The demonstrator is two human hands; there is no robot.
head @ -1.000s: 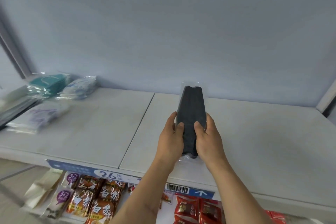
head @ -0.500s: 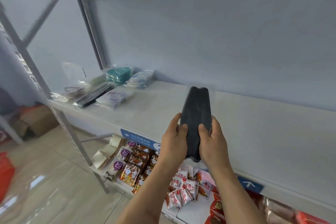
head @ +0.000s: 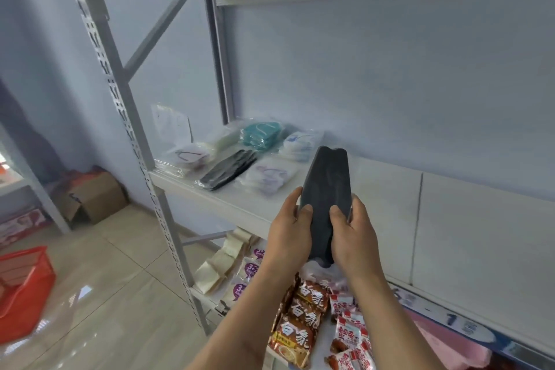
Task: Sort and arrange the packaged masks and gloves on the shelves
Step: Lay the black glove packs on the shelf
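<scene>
Currently | black mask pack (head: 326, 189) is gripped by left hand (head: 289, 237) and right hand (head: 354, 237), thumbs on front | long axis upright, above shelf (head: 390, 204)

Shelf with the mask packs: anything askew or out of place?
The packs at the shelf's left end lie in a loose, overlapping heap at mixed angles; the black mask pack lies diagonally and one clear pack leans upright. Nothing looks spilled or damaged.
</scene>
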